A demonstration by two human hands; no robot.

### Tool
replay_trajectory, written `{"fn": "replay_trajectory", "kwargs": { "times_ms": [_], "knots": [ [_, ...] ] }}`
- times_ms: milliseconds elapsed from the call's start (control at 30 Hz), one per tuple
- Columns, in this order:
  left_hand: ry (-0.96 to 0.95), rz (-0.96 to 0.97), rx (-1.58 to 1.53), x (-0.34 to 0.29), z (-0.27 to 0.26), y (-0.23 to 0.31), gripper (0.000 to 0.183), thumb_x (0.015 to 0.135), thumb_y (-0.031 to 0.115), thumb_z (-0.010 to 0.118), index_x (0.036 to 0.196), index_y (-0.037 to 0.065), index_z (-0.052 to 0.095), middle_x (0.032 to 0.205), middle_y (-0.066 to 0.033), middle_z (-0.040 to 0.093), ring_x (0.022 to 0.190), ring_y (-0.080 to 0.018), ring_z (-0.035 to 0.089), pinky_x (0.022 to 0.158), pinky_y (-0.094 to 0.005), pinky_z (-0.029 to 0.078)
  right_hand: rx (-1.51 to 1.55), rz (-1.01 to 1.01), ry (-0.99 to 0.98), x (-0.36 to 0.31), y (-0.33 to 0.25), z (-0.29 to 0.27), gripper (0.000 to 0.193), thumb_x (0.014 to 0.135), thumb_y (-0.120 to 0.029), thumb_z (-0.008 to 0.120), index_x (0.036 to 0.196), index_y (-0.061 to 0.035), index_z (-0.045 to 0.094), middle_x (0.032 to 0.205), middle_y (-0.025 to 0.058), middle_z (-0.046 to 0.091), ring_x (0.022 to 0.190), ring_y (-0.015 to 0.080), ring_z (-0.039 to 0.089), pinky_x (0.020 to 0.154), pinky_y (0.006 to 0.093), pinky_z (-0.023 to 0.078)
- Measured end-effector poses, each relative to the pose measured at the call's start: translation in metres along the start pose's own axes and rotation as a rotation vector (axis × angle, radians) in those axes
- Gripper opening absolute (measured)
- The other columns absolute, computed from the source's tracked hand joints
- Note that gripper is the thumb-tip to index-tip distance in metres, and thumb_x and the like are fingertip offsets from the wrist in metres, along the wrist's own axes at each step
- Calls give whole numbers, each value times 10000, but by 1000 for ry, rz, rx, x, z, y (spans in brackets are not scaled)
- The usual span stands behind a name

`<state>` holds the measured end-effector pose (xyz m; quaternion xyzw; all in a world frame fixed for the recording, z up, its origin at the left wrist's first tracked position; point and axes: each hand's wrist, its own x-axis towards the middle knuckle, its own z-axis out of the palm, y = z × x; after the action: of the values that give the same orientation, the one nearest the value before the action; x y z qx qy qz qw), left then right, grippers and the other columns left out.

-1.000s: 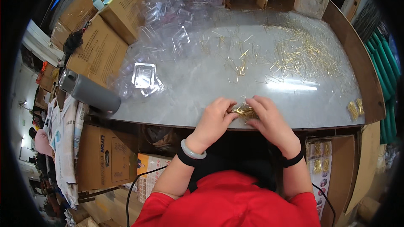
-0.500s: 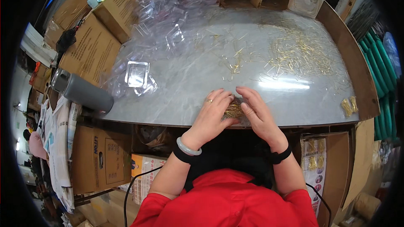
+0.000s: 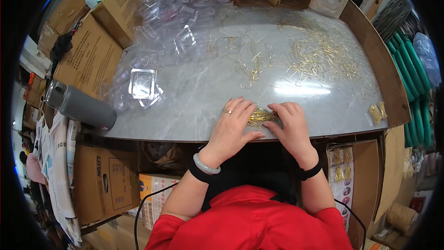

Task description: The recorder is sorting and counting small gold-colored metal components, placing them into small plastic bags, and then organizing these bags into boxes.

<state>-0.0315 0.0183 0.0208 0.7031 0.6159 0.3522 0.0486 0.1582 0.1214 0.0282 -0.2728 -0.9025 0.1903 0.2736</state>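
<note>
Cardboard boxes (image 3: 88, 62) are standing along the left side of a grey, marbled bench (image 3: 194, 111), and green rolls (image 3: 414, 71) are hanging beyond its right rim. Clear plastic packs (image 3: 178, 23) are heaping up across the far left, with a shiny clear tray (image 3: 142, 83) lying at the near side of the heap. Beside them, a grey bottle (image 3: 88, 107) is lying at the left edge. Loose golden hooks (image 3: 321, 60) are spreading over the right half, and a smaller scatter (image 3: 252, 70) is lying nearer the middle.

At the near edge, a bundle of golden hooks (image 3: 260, 117) is resting on the bench between the two hands. The left hand (image 3: 233, 122) is reaching around its left end, fingers lying side by side and thumb standing apart; I cannot tell how firmly they are pressing. The right hand (image 3: 291, 127) is pinching the right end between thumb and curled fingers. Two small bundles (image 3: 377, 112) are lying at the right corner, and more bundles (image 3: 342, 163) are lying on printed paper below the bench, to the right.
</note>
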Motion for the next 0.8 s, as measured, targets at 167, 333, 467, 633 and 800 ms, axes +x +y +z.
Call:
{"fn": "replay_trajectory", "kwargs": {
  "times_ms": [167, 333, 467, 633, 800],
  "knots": [
    [22, 14, 42, -2, 4, 0, 608, 842, 263, 772, 1317, -41, 545, 1323, -187, 567, 1311, -406, 468, 1156, -525, 339, 328, 133, -73, -1, -16, -1, 507, 824, -108, 756, 1300, -47, 591, 1200, 146, 587, 1144, 334, 560, 1023, 438, 428],
    [39, 8, 20, 0, 3, 0, 598, 843, 205, 757, 1336, -44, 528, 1321, -206, 560, 1290, -407, 489, 1151, -522, 348, 598, 96, -187, -8, -29, 3, 780, 840, -43, 652, 1543, -14, 317, 1592, 226, 316, 1491, 369, 316, 1218, 420, 268],
    [20, 14, 27, 0, 2, -1, 613, 837, 188, 759, 1348, -52, 520, 1317, -213, 561, 1292, -405, 488, 1149, -520, 352, 525, 39, -177, -1, -25, 2, 808, 827, 0, 620, 1559, -6, 278, 1615, 239, 276, 1519, 375, 255, 1228, 434, 248],
    [56, 4, -29, -4, 2, -3, 630, 843, 164, 753, 1371, -61, 495, 1320, -211, 561, 1296, -393, 489, 1150, -514, 353, 136, -138, -74, 14, -16, 4, 553, 877, -13, 673, 1402, -45, 503, 1337, 195, 558, 1322, 405, 496, 1131, 429, 395],
    [32, 18, -51, -4, -1, -4, 589, 863, 149, 733, 1364, -55, 499, 1320, -201, 564, 1294, -386, 493, 1154, -516, 346, 202, 9, -30, 4, -13, 3, 443, 842, -48, 747, 1257, -31, 591, 1251, 186, 575, 1149, 377, 575, 949, 426, 500]
  ]
}}
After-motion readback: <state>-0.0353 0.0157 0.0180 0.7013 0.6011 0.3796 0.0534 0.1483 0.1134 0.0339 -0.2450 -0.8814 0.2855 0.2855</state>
